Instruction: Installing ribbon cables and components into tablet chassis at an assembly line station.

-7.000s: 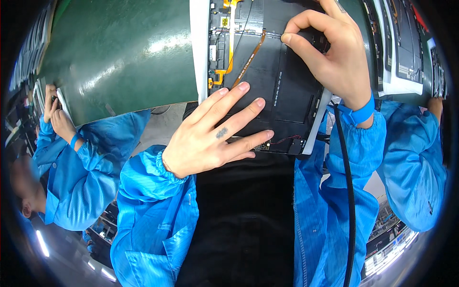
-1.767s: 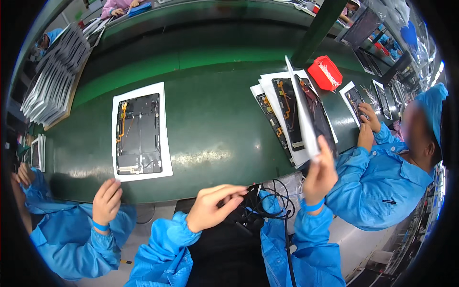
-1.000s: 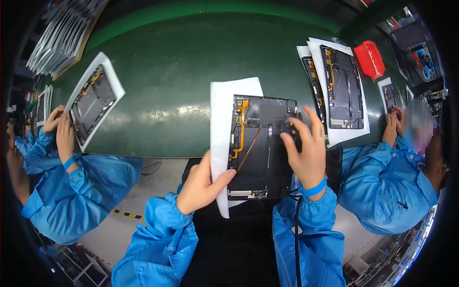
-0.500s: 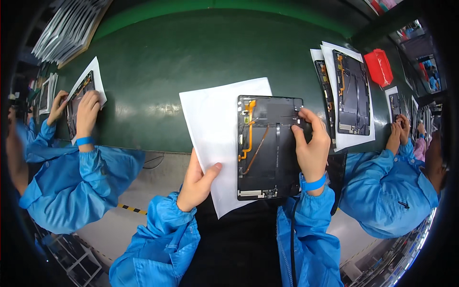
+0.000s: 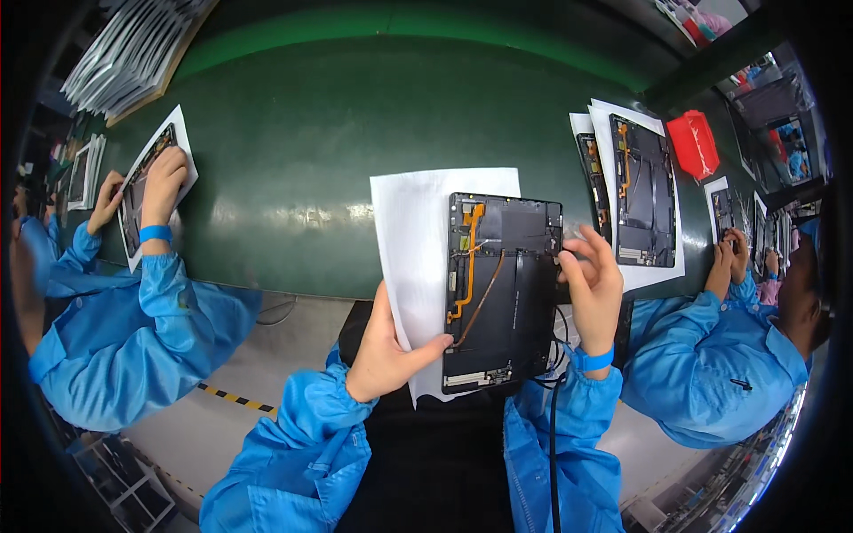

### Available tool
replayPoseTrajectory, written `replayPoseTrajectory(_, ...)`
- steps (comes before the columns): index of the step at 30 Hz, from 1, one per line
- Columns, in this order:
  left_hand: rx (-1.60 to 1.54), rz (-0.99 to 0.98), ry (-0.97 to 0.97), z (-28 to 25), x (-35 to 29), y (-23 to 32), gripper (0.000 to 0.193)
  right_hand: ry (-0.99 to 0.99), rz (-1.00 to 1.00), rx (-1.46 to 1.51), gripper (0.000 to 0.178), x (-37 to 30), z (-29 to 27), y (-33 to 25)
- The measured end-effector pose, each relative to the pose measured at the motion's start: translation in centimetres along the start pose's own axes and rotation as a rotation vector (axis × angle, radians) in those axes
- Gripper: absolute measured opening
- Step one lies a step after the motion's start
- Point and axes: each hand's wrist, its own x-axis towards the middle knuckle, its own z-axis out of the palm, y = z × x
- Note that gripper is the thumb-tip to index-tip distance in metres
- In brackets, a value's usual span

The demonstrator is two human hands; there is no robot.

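Observation:
An opened tablet housing [image 5: 511, 293], black inside with orange flex cables, tilts over a white sheet [image 5: 410, 240] in front of me. My left hand [image 5: 391, 351] is closed on the sheet and the housing's lower left edge, its thumb on top and its fingers hidden beneath. Beside the housing's right edge is my right hand [image 5: 593, 284], fingers curved and apart. Its thumb and index tips are at that edge; whether they touch it I cannot tell.
Two more tablet housings [image 5: 641, 200] lie with white sheets on the green table [image 5: 293, 115] at right, near a red tray [image 5: 693, 145]. Co-workers sit on both sides, handling similar housings. Stacked sheets [image 5: 129, 58] stand far left. A black cable [image 5: 555, 426] runs by my right sleeve.
My left thumb has moved from the sheet onto the housing's edge. The right hand has shifted from the housing's face to its right edge. Sheet and housing sit slightly lower in view.

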Motion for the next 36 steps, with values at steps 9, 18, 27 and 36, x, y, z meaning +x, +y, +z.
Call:
replayPoseTrajectory(9, -0.171, -0.126, -0.071, -0.7, 0.5, -0.7, 0.076, -0.044, 0.006, -0.067, 0.026, -0.6, -1.3, -0.6)
replayPoseTrajectory(18, -0.640, -0.471, -0.166, -2.4, 0.0, -2.3, 0.052, -0.144, -0.077, -0.070, 0.028, -0.4, 2.2, -2.2)
replayPoseTrajectory(27, -0.098, -0.126, -0.188, -0.6, -0.1, 0.2, 0.068, -0.083, -0.153, -0.434, 0.031, -0.4, 3.0, -3.0)
replayPoseTrajectory(36, 0.212, 0.043, -0.115, 0.2, 0.4, -0.1, 0.097, -0.264, -0.491, -0.449, 0.022, 0.7, 5.2, -5.7)
